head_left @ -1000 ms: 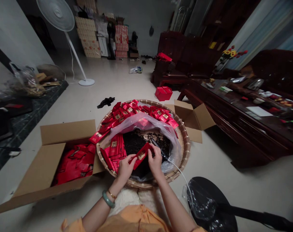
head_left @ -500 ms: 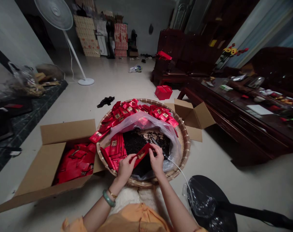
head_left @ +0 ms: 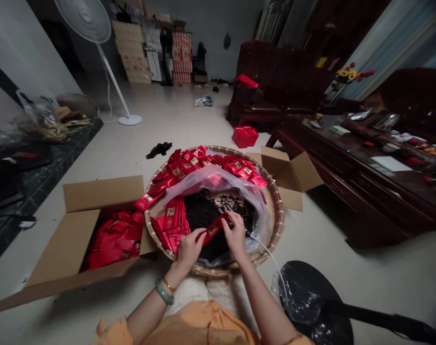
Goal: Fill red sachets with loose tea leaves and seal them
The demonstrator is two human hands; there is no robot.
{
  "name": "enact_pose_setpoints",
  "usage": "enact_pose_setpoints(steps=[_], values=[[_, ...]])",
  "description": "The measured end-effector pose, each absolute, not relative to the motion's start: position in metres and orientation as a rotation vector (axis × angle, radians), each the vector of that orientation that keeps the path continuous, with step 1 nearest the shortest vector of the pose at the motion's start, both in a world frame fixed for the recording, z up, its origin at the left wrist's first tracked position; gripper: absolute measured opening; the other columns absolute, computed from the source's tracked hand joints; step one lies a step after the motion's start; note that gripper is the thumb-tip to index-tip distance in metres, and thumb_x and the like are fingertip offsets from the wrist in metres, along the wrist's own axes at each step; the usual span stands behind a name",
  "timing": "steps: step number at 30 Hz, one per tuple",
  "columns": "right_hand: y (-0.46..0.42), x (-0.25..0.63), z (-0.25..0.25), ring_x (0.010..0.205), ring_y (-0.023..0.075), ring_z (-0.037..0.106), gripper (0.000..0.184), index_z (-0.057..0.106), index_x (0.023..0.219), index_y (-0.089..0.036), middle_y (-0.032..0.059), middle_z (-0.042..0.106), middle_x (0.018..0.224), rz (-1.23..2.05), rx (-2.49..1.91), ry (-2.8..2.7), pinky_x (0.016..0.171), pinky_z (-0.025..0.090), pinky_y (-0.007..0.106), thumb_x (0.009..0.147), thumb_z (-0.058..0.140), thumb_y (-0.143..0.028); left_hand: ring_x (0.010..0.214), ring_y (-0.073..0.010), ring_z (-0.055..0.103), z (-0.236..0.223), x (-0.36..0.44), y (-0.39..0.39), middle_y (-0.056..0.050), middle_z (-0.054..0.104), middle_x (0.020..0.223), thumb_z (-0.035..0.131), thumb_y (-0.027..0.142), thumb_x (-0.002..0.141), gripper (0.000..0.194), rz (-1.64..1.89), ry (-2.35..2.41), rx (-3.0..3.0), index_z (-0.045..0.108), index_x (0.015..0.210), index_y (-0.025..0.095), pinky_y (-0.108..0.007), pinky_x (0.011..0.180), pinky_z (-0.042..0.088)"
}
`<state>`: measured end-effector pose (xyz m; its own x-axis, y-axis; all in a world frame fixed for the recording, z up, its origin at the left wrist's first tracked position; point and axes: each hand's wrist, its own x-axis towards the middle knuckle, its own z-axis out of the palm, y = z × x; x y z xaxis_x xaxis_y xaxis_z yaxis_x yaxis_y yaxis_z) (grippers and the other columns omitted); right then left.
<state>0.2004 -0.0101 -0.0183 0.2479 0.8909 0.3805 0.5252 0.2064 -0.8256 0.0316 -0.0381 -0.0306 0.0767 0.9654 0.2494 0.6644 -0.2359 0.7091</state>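
Left hand [head_left: 189, 247] and right hand [head_left: 235, 235] pinched opposite ends of red packet [head_left: 213, 231], slanted over dark strands [head_left: 199, 213] in basket [head_left: 279, 215]. Even fingertip tension seemed best for straight packet; creasing likely main risk. Forearms [head_left: 259, 292] overhung near rim [head_left: 218, 273]; open carton [head_left: 64, 239] crowded left side, white cord [head_left: 266, 248] crossed right edge, floor [head_left: 307, 230] beyond offered room.

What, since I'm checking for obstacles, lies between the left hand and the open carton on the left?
The head view shows a pile of red packets and the basket's left rim between the left hand and the carton.
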Motion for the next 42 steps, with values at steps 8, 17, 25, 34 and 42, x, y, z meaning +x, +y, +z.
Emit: enact_pose_setpoints(steps=[8, 17, 25, 34, 42], values=[[-0.019, 0.192, -0.027, 0.1, 0.0215, 0.054, 0.035, 0.058, 0.119, -0.022, 0.0106, 0.06, 0.109, 0.393, -1.461, -1.439, 0.085, 0.047, 0.039, 0.086, 0.047, -0.026, 0.07, -0.0159, 0.067, -0.034, 0.029, -0.039, -0.004, 0.073, 0.089, 0.052, 0.028, 0.085, 0.021, 1.002, 1.646, 1.858, 0.068, 0.097, 0.022, -0.025, 0.067, 0.051], [-0.02, 0.192, -0.032, 0.099, 0.0207, 0.058, 0.031, 0.064, 0.111, -0.02, 0.01, 0.065, 0.108, 0.39, -1.458, -1.345, 0.09, 0.046, 0.04, 0.086, 0.049, -0.03, 0.075, -0.0164, 0.068, -0.036, 0.029, -0.041, -0.004, 0.072, 0.092, 0.051, 0.028, 0.085, 0.02, 1.016, 1.628, 1.781, 0.068, 0.095, 0.022, -0.027, 0.071, 0.052], [-0.02, 0.186, -0.033, 0.094, 0.0194, 0.061, 0.026, 0.068, 0.098, -0.018, 0.0091, 0.068, 0.101, 0.461, -1.4, -1.271, 0.089, 0.046, 0.038, 0.086, 0.05, -0.031, 0.071, -0.0165, 0.068, -0.029, 0.034, -0.042, -0.004, 0.073, 0.087, 0.051, 0.029, 0.085, 0.02, 1.041, 1.634, 1.817, 0.067, 0.095, 0.021, -0.026, 0.067, 0.052], [-0.004, 0.206, -0.026, 0.081, 0.0183, 0.055, 0.017, 0.065, 0.078, -0.018, 0.0062, 0.06, 0.083, 0.4, -1.46, -1.383, 0.063, 0.047, 0.028, 0.078, 0.06, -0.035, 0.069, -0.0159, 0.068, -0.031, 0.03, -0.041, -0.004, 0.073, 0.089, 0.053, 0.026, 0.085, 0.02, 1.031, 1.609, 1.918, 0.068, 0.097, 0.021, -0.025, 0.067, 0.052], [-0.004, 0.209, -0.016, 0.078, 0.0169, 0.057, 0.012, 0.061, 0.069, -0.019, 0.0036, 0.064, 0.076, 0.262, -1.239, -1.57, 0.076, 0.045, 0.032, 0.08, 0.058, -0.023, 0.069, -0.0161, 0.068, -0.029, 0.031, -0.04, -0.005, 0.073, 0.088, 0.055, 0.026, 0.083, 0.019, 1.041, 1.607, 1.841, 0.069, 0.093, 0.02, -0.026, 0.066, 0.052]])
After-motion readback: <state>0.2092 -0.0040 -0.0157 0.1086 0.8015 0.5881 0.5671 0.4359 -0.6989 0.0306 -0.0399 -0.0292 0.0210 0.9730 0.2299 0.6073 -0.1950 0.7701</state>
